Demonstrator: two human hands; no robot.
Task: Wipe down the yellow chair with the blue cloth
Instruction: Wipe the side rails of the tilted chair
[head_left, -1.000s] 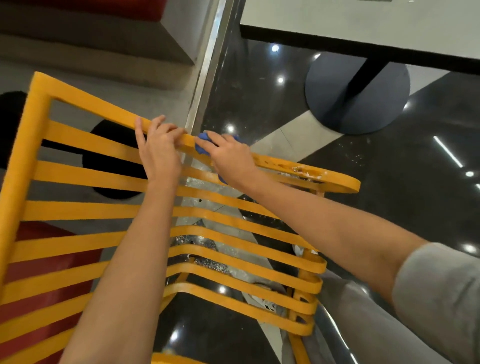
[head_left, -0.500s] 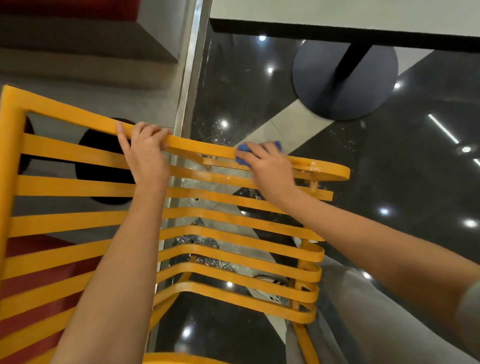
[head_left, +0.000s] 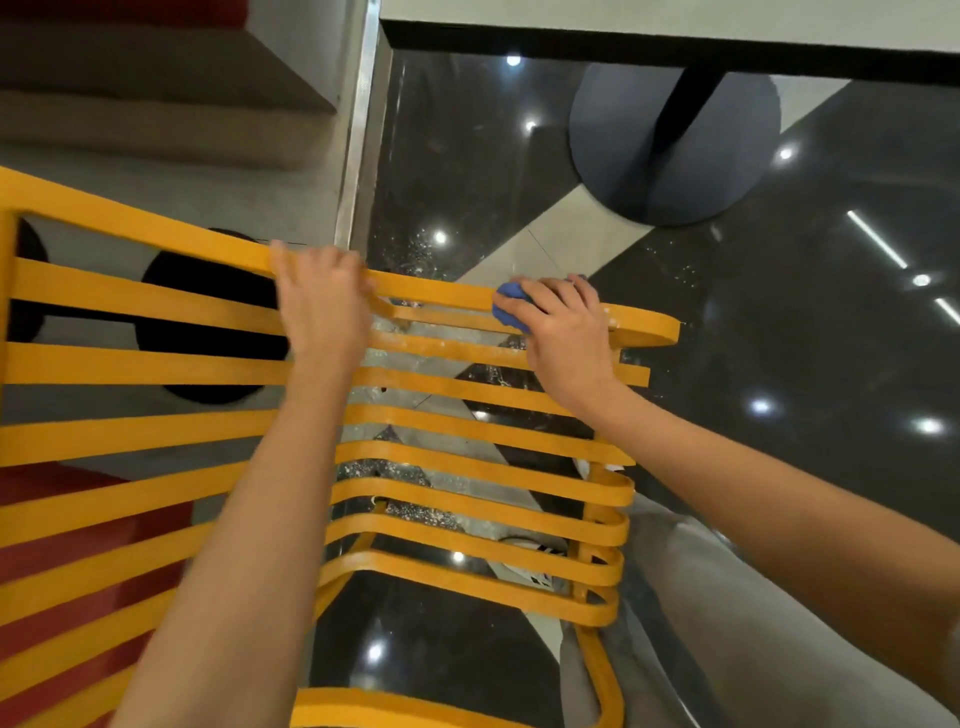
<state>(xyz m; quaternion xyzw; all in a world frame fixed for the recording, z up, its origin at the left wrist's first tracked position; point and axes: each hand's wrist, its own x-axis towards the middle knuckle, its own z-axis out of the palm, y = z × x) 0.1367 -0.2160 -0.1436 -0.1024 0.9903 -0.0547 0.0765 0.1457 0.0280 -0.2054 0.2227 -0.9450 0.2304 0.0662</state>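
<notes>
The left hand (head_left: 322, 306) still grips the top rail of the yellow chair (head_left: 140, 364) with fingers curled over it, while the right hand (head_left: 563, 332), fingers closed round the bunched blue cloth (head_left: 508, 309), has slid farther right along that rail toward its curved end.

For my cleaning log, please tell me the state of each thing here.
Yellow slatted chair: white specks on its slats.
Blue cloth: bunched, pressed on the top rail.
Right hand: grips the cloth.
Left hand: holds the top rail.
</notes>
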